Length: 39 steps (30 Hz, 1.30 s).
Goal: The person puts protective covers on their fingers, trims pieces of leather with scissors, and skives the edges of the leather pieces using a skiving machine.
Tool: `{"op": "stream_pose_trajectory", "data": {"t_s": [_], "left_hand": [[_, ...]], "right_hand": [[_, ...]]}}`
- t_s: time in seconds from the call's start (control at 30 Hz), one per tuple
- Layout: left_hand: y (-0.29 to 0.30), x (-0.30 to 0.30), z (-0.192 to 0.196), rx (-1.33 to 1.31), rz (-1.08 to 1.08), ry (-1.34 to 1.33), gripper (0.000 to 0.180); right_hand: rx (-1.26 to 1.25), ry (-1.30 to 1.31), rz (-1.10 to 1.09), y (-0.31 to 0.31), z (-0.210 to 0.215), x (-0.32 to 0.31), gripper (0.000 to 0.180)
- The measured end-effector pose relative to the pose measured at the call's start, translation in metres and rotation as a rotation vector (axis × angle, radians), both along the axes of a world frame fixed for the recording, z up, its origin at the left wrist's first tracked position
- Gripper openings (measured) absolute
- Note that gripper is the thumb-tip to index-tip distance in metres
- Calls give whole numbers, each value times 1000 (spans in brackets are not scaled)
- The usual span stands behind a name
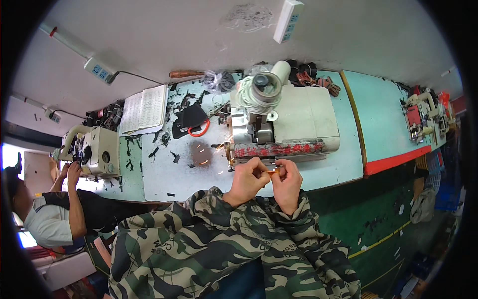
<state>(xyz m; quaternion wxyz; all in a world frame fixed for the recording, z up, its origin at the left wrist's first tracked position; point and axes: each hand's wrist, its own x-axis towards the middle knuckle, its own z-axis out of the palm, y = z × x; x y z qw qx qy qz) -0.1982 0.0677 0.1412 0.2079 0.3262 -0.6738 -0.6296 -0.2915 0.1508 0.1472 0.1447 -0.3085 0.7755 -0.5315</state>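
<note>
Small orange piece (272,172) mostly hidden

At centre, the bare left hand (247,180) and bare right hand (287,185) cover its ends. The green camouflage-print jacket (199,244) is cut by the bottom edge. Far left, a pale-shirted co-worker (52,225) looks blurred.

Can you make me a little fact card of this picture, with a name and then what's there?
Left hand: pinching a small orange piece, too small to identify
Right hand: fingertips at the same piece
Just beyond the hands: white sewing machine
Tabletop, left of it: black fabric piece, red loop handle, open notebook
Far left: co-worker, hands at another sewing machine
Wall: white power strip
</note>
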Motion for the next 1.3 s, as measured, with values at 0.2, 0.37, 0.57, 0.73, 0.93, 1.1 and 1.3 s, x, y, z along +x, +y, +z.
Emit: {"op": "stream_pose_trajectory", "data": {"t_s": [0.2, 0.37, 0.57, 0.73, 0.93, 1.1, 1.3], "left_hand": [[-13, -10, 13, 632, 2, 171, 13], [-12, 0, 16, 403, -239, 32, 19], [-38, 17, 25, 66, -239, -122, 18], [-12, 5, 12, -418, -15, -69, 21], [-9, 7, 17, -309, -14, -93, 20], [-11, 3, 1, 174, -28, 163, 11], [-17, 14, 32, 437, -92, -6, 11]], "right_hand": [[-17, -221, -68, -5, -28, -10, 21], [-17, -59, -84, -6, -14, -6, 23], [2, -37, 48, -7, 24, 5, 27], [-51, 181, 102, -3, 26, 12, 26], [-127, 152, 45, -2, 30, 13, 27], [-141, 256, 141, 0, 28, 12, 28], [-159, 166, 166, -2, 30, 16, 31]]}}
